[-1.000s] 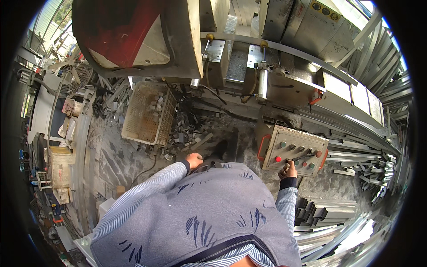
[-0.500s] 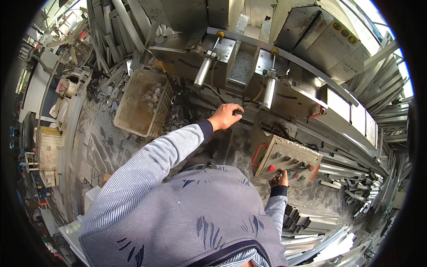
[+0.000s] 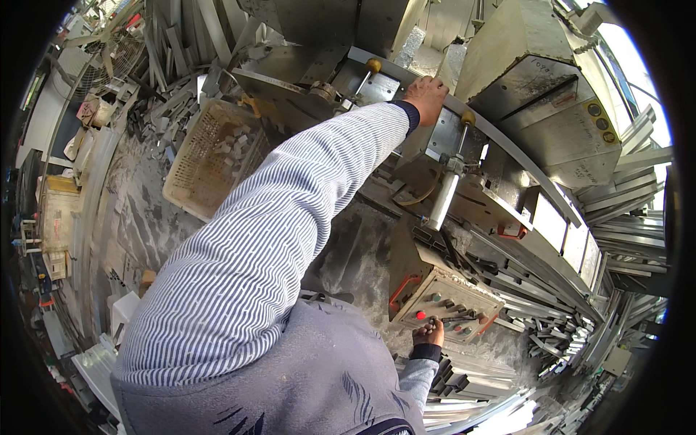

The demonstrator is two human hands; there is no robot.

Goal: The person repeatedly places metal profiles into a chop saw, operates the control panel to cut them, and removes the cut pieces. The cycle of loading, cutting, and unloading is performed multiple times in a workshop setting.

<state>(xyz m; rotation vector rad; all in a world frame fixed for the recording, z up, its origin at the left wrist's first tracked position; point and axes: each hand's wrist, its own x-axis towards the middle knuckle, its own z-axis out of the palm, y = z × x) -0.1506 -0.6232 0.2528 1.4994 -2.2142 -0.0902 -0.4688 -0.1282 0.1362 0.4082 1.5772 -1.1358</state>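
My left hand (image 3: 426, 98) is at the machine between its two clamps, fingers curled over a long pale metal bar (image 3: 520, 157). The bar lies along the back edge of the machine bed and runs off to the right. Beside the hand stands a clamp cylinder (image 3: 444, 199) with a yellow-brown tip; my sleeve partly covers the other clamp. Lower down, my right hand (image 3: 429, 332) has its fingers closed at a control knob on a beige control box (image 3: 415, 296). The fingers partly hide that knob. A lit red button (image 3: 421, 315) sits just left of them.
A beige plastic crate (image 3: 190, 192) with small metal offcuts stands on the floor at left, more scraps around it. A large metal machine housing (image 3: 551, 119) rises behind the bed. Long metal profiles (image 3: 623, 192) are stacked at right. A fan (image 3: 109, 61) is far left.
My left hand has reached forward from in front of the machine onto the metal bar. My right hand stays at the control box, while the whole view has shifted.
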